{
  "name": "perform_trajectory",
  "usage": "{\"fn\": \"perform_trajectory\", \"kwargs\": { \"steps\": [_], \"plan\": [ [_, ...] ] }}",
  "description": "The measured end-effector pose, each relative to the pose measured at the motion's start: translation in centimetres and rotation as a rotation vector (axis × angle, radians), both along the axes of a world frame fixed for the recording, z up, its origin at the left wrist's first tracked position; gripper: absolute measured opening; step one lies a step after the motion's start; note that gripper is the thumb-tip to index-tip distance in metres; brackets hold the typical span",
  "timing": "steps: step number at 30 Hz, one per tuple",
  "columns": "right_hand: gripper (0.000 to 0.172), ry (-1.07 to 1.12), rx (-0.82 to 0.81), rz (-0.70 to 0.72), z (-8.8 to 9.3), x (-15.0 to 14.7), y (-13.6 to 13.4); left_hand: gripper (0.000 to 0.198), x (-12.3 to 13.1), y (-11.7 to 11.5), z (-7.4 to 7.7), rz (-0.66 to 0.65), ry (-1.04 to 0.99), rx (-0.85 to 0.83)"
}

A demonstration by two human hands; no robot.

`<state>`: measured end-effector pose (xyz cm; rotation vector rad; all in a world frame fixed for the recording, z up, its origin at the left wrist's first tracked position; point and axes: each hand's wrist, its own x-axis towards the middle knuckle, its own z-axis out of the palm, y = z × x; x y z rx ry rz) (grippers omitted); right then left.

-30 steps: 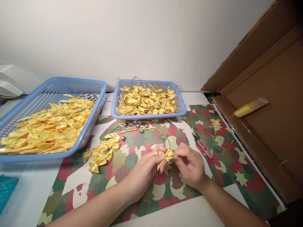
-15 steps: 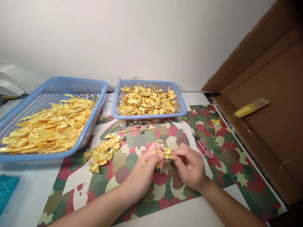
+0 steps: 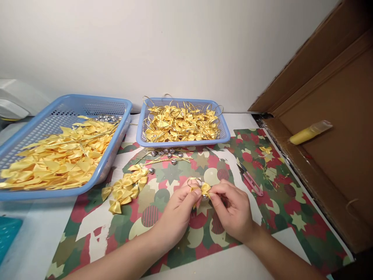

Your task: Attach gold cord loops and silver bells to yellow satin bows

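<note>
Yellow bows (image 3: 122, 190) lie on red-green patterned paper (image 3: 175, 171) beside blue baskets (image 3: 125, 107).

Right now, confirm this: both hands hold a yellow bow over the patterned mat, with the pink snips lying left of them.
One thing is off: in the head view the pink snips lie right of the left hand and right hand, which do hold a yellow bow over the patterned mat.

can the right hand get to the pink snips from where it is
Probably yes: the snips lie bare on the mat just past the right hand, nothing between them. It is pinching the bow, though, so it isn't free.
</note>
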<state>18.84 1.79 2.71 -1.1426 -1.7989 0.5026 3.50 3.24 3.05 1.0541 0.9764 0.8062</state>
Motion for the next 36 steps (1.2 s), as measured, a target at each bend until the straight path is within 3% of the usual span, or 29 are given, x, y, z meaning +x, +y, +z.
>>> {"fn": "perform_trajectory", "kwargs": {
  "steps": [7,12,20,22,28,33,36],
  "plan": [
    [0.011,0.119,-0.177,-0.024,-0.2,0.0,-0.3,0.038,-0.3,0.2,0.3,-0.016,0.123,0.071],
    [0.013,0.113,-0.179,0.0,0.3,0.3,0.4,0.04,-0.6,0.6,0.3,0.02,0.141,0.171],
    [0.015,0.101,-0.272,-0.009,-0.4,-0.1,0.2,0.041,-0.8,0.9,-0.4,-0.039,0.17,0.255],
    [0.011,0.073,-0.211,-0.065,-0.2,-0.1,0.0,0.041,-0.8,1.0,-0.4,-0.014,0.217,0.291],
    [0.015,-0.191,0.267,-0.222,0.7,-0.8,-0.8,0.035,-0.9,0.7,-0.4,0.015,0.471,0.588],
    [0.023,-0.263,0.256,-0.245,0.5,-1.3,-0.7,0.026,-1.1,0.3,-0.7,0.016,0.694,0.966],
    [0.023,-0.252,0.296,-0.26,0.1,-1.2,-0.5,0.025,-1.2,0.3,-0.7,0.019,0.745,1.065]
  ]
}}
